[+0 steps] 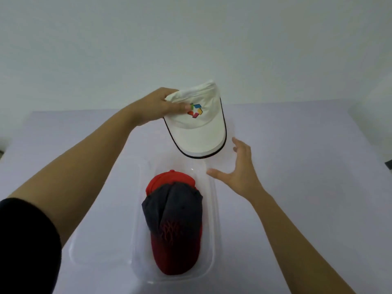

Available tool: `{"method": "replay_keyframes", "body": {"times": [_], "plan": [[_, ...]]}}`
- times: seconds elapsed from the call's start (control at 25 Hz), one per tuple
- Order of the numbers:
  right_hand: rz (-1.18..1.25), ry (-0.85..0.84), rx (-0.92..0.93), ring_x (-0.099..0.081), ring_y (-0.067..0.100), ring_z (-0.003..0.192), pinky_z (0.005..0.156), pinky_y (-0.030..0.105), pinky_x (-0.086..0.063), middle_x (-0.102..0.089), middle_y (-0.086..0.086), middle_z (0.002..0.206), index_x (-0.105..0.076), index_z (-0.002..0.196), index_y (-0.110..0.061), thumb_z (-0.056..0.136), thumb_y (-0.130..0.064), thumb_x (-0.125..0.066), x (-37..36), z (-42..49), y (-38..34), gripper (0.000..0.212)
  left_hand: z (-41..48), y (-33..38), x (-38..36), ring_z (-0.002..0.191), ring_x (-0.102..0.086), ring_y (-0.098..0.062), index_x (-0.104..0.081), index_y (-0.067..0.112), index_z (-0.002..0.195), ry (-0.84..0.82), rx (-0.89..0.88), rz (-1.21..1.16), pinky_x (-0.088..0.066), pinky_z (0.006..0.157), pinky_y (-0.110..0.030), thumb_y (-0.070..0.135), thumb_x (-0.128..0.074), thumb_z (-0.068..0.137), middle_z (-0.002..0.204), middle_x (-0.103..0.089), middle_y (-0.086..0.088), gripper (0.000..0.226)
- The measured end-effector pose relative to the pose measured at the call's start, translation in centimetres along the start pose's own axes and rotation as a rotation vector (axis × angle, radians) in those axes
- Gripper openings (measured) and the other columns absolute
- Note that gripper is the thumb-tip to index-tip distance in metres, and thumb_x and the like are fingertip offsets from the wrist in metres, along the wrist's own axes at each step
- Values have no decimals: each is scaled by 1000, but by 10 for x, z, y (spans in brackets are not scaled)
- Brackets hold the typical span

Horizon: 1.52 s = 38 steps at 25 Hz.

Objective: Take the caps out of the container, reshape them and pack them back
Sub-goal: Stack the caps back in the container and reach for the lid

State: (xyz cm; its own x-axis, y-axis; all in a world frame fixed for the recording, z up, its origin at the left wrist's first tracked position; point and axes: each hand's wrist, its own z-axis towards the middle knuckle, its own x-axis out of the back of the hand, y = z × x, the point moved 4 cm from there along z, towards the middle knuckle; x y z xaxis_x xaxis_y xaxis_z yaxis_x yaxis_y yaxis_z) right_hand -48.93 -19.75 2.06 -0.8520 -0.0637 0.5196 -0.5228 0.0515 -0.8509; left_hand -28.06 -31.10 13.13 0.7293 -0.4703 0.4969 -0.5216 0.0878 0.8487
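Observation:
My left hand (pixel 158 107) grips the crumpled crown of a white cap (pixel 198 126) with a colourful logo and a dark-edged brim, held in the air above the far end of a clear plastic container (pixel 214 213). Inside the container lies a dark grey and red cap (pixel 175 225) on top of a red cap (pixel 169 180), brims toward me. My right hand (pixel 237 168) hovers open, fingers spread, just below and to the right of the white cap's brim, near the container's far right rim.
The container's clear lid (pixel 99 245) lies flat on the pale table to the left of the container. A plain wall stands behind the table. A small dark object (pixel 388 164) shows at the right edge.

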Motion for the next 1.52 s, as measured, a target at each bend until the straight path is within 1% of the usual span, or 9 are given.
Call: {"method": "replay_keyframes", "body": {"times": [0.16, 0.36, 0.48, 0.68, 0.84, 0.96, 1.12, 1.32, 1.52], "plan": [[-106, -504, -123, -29, 18, 139, 111, 36, -31, -23, 1, 154, -13, 147, -23, 58, -57, -79, -71, -10, -16, 116, -50, -13, 53, 71, -58, 5, -68, 28, 86, 139, -19, 54, -42, 62, -8, 28, -67, 85, 77, -67, 18, 2], [-308, -719, -222, -35, 25, 135, 109, 41, -36, -27, 7, 153, -9, 147, -20, 52, -55, -84, -109, 3, -18, 125, -77, -29, 62, 77, -56, -9, -67, 25, 90, 181, -65, 267, -40, 67, -22, 35, -65, 86, 87, -68, 2, 12], [-344, -715, -133, -46, 20, 121, 101, 39, -44, -41, 1, 139, -21, 139, -23, 49, -52, -86, -110, -5, -27, 114, -83, -39, 60, 61, -46, -6, -62, 28, 77, 207, -161, 342, -32, 56, -18, 35, -63, 88, 68, -61, 2, 13], [-343, -684, 94, -34, 14, 132, 110, 36, -35, -29, -6, 146, -8, 143, -33, 53, -57, -81, -106, -39, -45, 119, -73, -65, 20, 58, -49, -13, -60, 12, 77, 48, -242, 465, -34, 57, -20, 43, -57, 88, 62, -56, 2, 33], [-355, -654, 193, -26, 10, 136, 113, 35, -31, -22, -8, 150, -6, 145, -30, 60, -58, -78, -102, -56, -55, 115, -68, -83, -14, 57, -49, -3, -56, 41, 72, -223, -131, 411, -34, 56, -16, 40, -61, 88, 60, -58, 16, 17], [-367, -663, 171, -25, 12, 137, 113, 36, -31, -21, -6, 151, -5, 145, -30, 61, -57, -77, -102, -58, -53, 114, -63, -89, -30, 58, -47, -1, -61, 47, 81, -325, -41, 345, -34, 59, -17, 38, -64, 87, 68, -62, 15, 11], [-374, -662, 146, -24, 12, 138, 113, 37, -31, -20, -8, 151, -5, 145, -32, 63, -58, -76, -101, -60, -49, 111, -58, -84, -35, 68, -51, -10, -72, 24, 94, -387, 9, 289, -37, 65, -27, 38, -66, 84, 88, -71, -6, 19], [-398, -647, 182, -23, 12, 138, 114, 36, -30, -19, -7, 152, -6, 145, -30, 66, -58, -74, -101, -69, -50, 108, -60, -73, -23, 70, -57, -6, -71, 27, 88, -390, 70, 199, -41, 65, -22, 37, -67, 84, 87, -71, 6, 12], [-407, -650, 176, -24, 11, 138, 114, 35, -30, -21, -8, 151, -6, 146, -28, 66, -59, -73, -98, -71, -46, 108, -57, -92, -31, 85, -65, -15, -71, 20, 94, -386, 172, 72, -47, 75, -27, 39, -66, 85, 100, -73, -1, 21]]}}
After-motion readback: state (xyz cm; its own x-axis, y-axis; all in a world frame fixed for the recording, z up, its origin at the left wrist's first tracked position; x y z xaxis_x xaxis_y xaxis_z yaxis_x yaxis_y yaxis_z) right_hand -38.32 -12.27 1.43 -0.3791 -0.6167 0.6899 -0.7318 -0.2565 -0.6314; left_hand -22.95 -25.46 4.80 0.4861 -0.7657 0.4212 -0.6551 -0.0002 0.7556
